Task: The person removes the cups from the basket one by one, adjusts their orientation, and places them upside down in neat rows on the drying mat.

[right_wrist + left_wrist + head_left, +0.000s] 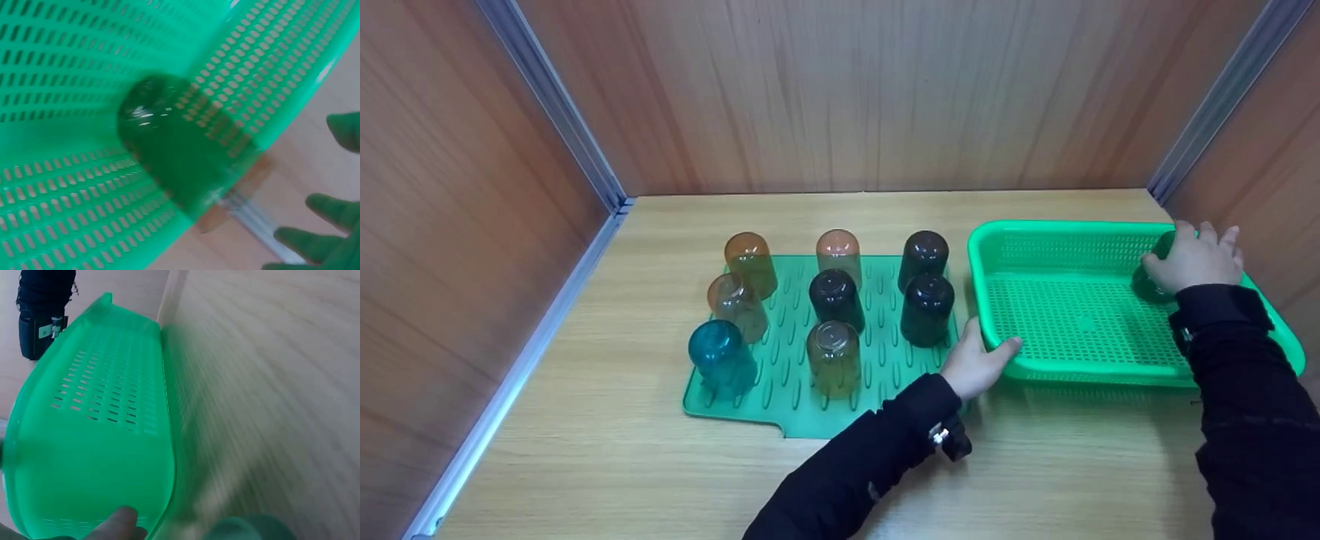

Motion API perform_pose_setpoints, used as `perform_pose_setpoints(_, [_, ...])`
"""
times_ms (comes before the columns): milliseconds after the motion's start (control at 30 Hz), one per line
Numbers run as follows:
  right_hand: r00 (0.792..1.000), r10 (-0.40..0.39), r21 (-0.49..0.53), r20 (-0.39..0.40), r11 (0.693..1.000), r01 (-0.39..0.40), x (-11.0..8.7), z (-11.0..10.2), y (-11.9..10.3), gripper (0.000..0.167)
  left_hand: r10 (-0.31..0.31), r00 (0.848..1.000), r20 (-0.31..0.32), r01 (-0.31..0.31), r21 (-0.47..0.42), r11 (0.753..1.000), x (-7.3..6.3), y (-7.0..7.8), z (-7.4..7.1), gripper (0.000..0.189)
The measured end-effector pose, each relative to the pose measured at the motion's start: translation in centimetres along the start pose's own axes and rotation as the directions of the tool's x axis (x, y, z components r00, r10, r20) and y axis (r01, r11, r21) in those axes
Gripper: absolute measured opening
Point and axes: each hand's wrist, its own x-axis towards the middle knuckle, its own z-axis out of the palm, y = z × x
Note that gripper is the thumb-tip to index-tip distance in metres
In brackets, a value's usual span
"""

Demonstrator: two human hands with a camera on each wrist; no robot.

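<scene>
My left hand (976, 364) grips the near-left corner of a green plastic basket (1080, 369), its thumb by the rim. In the left wrist view, a fingertip (121, 520) touches the basket's outer wall. My right hand (1201, 259) is over the basket's far-right corner, beside a dark-looking see-through cup (1149, 279). In the right wrist view, this cup (174, 143) stands in the corner with its rounded end down; the spread fingers (332, 211) are apart from it. Left of the basket, several tinted cups stand upside down on a green drying mat (802, 424).
On the mat are a blue cup (721, 360), a yellowish cup (834, 360), an orange cup (750, 262), a pinkish cup (838, 251) and dark cups (928, 311). Wood-grain panels (847, 97) wall in the tabletop (607, 450) at the back and both sides.
</scene>
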Motion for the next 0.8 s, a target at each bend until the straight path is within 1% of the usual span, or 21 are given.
perform_pose_setpoints(67, [0.999,0.005,-0.013,0.039,1.000,-0.004,0.2,0.2,0.4,0.082,0.007,1.000,-0.015,-0.008,-0.034,0.999,0.4,-0.1,0.1,0.057])
perform_pose_setpoints(133, [0.997,0.002,-0.024,0.072,1.000,-0.001,0.3,0.4,0.8,0.081,0.029,0.999,-0.018,-0.030,-0.071,0.997,0.7,-0.1,0.3,0.053])
perform_pose_setpoints(233, [0.995,-0.001,-0.041,0.103,0.999,0.005,0.4,0.8,1.1,0.073,0.048,0.999,-0.017,-0.049,-0.094,0.994,1.0,-0.1,0.5,0.049])
perform_pose_setpoints(300, [0.994,-0.005,-0.058,0.106,0.998,0.012,0.4,1.0,1.2,0.062,0.049,0.999,-0.008,-0.050,-0.088,0.995,1.1,-0.1,0.7,0.048])
perform_pose_setpoints(467, [0.998,-0.034,-0.110,0.059,0.993,0.041,0.3,1.1,1.2,0.037,0.010,1.000,0.007,-0.010,-0.039,0.999,1.1,0.0,0.9,0.050])
perform_pose_setpoints(600, [0.996,-0.023,-0.097,0.086,0.995,0.031,0.3,1.0,1.0,0.024,0.000,1.000,0.007,0.000,-0.032,1.000,1.0,0.0,1.0,0.050])
perform_pose_setpoints(733, [0.991,-0.012,-0.085,0.132,0.996,0.023,0.4,1.0,0.8,0.022,0.011,1.000,0.009,-0.010,-0.044,0.999,0.9,-0.1,1.0,0.050])
perform_pose_setpoints(800, [0.989,-0.011,-0.082,0.145,0.996,0.023,0.5,1.1,0.7,0.025,0.012,1.000,0.008,-0.011,-0.049,0.999,0.9,-0.2,1.0,0.050])
